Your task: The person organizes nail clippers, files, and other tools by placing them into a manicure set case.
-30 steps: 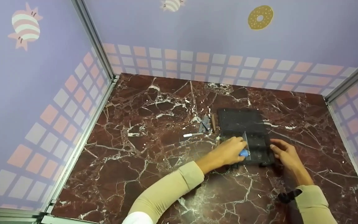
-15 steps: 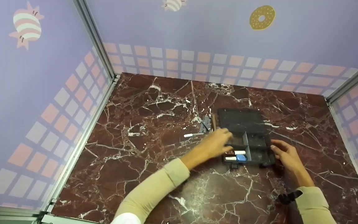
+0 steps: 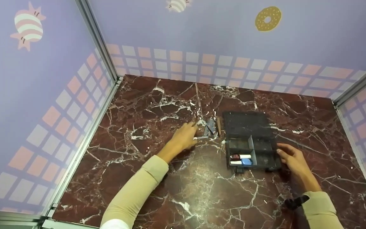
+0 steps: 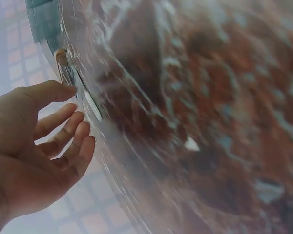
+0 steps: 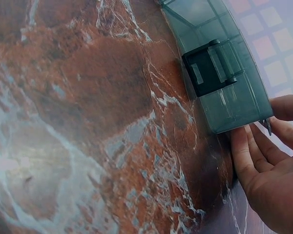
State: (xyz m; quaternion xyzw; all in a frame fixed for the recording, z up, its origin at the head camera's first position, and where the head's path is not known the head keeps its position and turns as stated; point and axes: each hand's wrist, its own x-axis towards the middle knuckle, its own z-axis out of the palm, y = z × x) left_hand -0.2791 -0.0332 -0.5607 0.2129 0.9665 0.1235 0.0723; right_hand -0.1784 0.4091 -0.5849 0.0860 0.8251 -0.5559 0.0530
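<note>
My left hand hovers by a slim white-ended tool, covering part of it in the head view. Its fingers are loosely bent, with nothing between them in the left wrist view. My right hand holds the right side of a dark see-through compartment box, thumb at the rim and fingers against the wall. The box stands with its lid laid back. Its front left compartment contains a dark red nail polish bottle and a blue nail polish bottle, both with white caps and lying down.
Left of the box lie several flat grey pieces and a brown strip. A latch juts from the box's front wall. Patterned panels border the marbled table at the back and sides.
My left hand has let go of the blue nail polish bottle in the box and moved left to the white-ended tool. The right hand stays at the box's side.
</note>
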